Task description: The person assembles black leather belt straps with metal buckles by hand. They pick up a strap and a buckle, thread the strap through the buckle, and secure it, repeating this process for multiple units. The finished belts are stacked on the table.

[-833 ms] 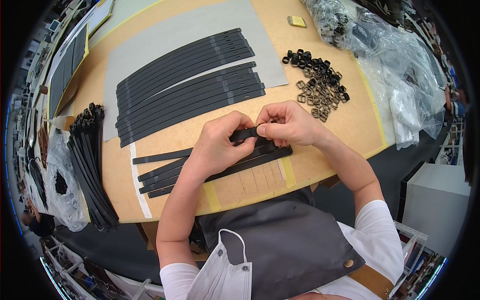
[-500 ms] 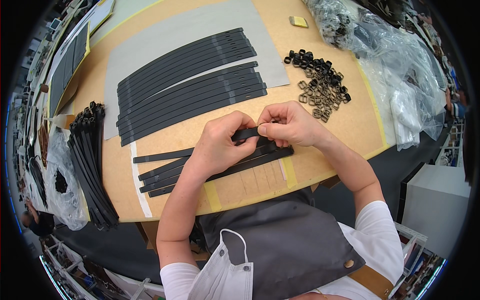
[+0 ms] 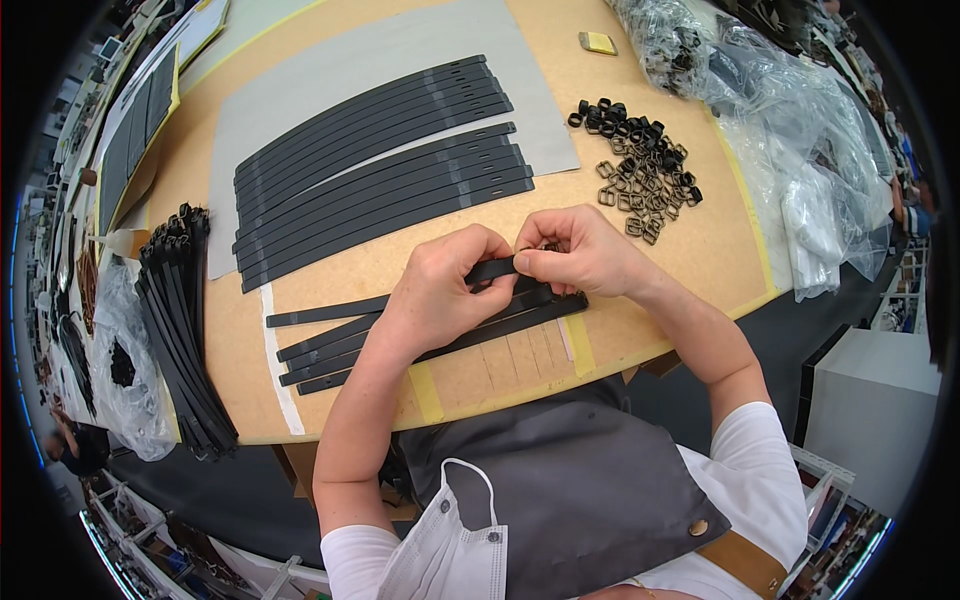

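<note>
My left hand [image 3: 440, 290] and my right hand [image 3: 575, 250] meet over the near middle of the brown worktable [image 3: 330, 270]. Both pinch the end of one black strap [image 3: 492, 270], which runs off to the left under my left palm. A small metal buckle seems to sit at my right fingertips, mostly hidden. A few more loose black straps [image 3: 320, 352] lie flat beneath my hands. A pile of black loops and metal buckles [image 3: 640, 170] lies just beyond my right hand.
Two neat rows of finished black straps [image 3: 370, 170] lie on a grey sheet [image 3: 400, 60] farther back. A bundle of black straps [image 3: 180, 320] sits at the left edge beside plastic bags. Clear plastic bags [image 3: 790, 130] crowd the right side. A yellow block [image 3: 598, 42] lies far back.
</note>
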A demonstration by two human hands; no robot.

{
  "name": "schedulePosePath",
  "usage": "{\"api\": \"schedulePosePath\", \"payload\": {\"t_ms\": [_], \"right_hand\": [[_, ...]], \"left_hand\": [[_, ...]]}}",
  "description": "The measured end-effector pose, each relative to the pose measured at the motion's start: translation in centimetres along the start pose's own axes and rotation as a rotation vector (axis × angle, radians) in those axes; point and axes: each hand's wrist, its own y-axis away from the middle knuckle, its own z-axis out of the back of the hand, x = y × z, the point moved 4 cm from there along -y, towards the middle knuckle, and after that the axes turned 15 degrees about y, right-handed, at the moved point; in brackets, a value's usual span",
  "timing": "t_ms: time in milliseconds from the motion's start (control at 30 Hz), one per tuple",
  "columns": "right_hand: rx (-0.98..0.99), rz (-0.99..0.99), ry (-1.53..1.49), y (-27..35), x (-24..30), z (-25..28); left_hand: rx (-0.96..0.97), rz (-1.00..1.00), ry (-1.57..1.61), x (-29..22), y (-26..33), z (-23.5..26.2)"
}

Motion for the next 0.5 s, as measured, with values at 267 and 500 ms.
{"api": "schedulePosePath", "payload": {"t_ms": [267,500], "right_hand": [[0.004,0.118,-0.011,-0.3,-0.3,-0.4],[0.020,0.174,-0.101,-0.4,-0.1,-1.2]], "left_hand": [[0.000,-0.019,0.087,0.3,0.3,-0.5],[0.063,-0.058,0.194,-0.2,0.4,-0.2]]}}
